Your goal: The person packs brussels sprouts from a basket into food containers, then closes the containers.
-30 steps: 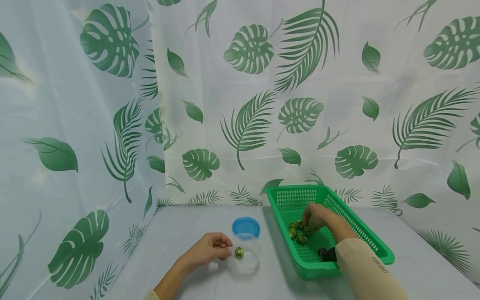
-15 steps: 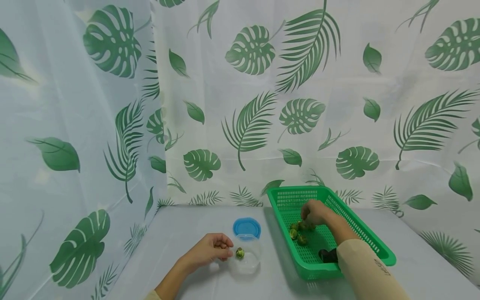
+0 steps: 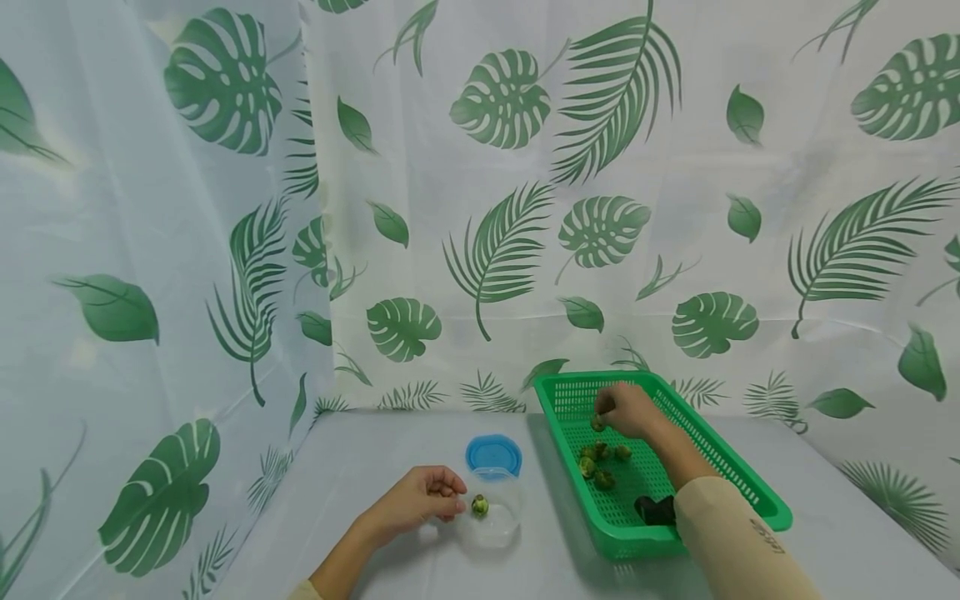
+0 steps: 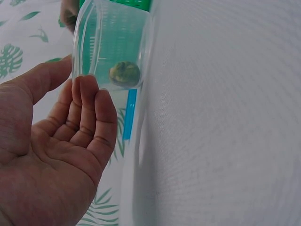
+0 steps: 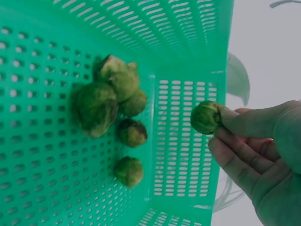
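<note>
Right hand [image 3: 632, 412] pinches a Brussels sprout [image 3: 597, 423] inside the green basket's [image 3: 637, 543] outline

Head view first: there's the right hand, thumb and fingertips on that one sprout, towards the basket's far end; the loose sprouts [image 3: 604, 480] sit grouped on the basket floor, nearer the person; over on the left, the left hand [image 3: 417, 502] is beside a clear plastic tub [image 3: 493, 537], fingers softly bent, nothing in its grasp; inside the tub, a lone sprout [image 3: 480, 506]; just behind it, a blue lid [image 3: 493, 456] lies on the white bench [image 3: 390, 446].

Left wrist now: palm in full view, thumb spread from loosely curved fingers, tips right at the tub's rim; whether they touch, I cannot tell; the lone sprout shows through the wall.

And the right wrist, up close: a firm-looking nip, the other fingers half bent and free, the sprout before the slotted end wall; among the loose sprouts, a large one sits by a tight cluster, two smaller ones alongside.
</note>
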Motion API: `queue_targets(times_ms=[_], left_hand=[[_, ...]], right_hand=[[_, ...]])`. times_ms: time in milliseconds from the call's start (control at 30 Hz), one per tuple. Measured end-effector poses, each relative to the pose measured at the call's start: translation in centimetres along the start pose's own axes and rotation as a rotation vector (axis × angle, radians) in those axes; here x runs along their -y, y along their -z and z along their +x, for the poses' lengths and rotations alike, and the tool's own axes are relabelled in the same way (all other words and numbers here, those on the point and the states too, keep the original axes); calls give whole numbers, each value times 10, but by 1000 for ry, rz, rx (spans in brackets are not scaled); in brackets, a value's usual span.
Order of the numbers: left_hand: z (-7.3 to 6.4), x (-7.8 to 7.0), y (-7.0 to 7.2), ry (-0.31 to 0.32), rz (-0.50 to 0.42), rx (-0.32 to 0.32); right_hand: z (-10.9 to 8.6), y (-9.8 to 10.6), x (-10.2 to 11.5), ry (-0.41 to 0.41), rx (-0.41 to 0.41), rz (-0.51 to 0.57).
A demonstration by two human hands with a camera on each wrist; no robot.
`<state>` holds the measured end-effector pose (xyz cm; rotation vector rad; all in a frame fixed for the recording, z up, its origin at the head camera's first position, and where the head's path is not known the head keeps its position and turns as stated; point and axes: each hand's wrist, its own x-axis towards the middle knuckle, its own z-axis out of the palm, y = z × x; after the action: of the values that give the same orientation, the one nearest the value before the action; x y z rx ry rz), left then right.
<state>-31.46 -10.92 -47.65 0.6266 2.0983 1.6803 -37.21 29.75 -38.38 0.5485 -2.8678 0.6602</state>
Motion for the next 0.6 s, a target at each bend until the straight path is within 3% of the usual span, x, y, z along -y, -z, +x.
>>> queue_targets(times_ms=[600], left_hand=[[-2,-3,-2,-4,0,-8]], right_hand=[[6,16,47,117,-138,38]])
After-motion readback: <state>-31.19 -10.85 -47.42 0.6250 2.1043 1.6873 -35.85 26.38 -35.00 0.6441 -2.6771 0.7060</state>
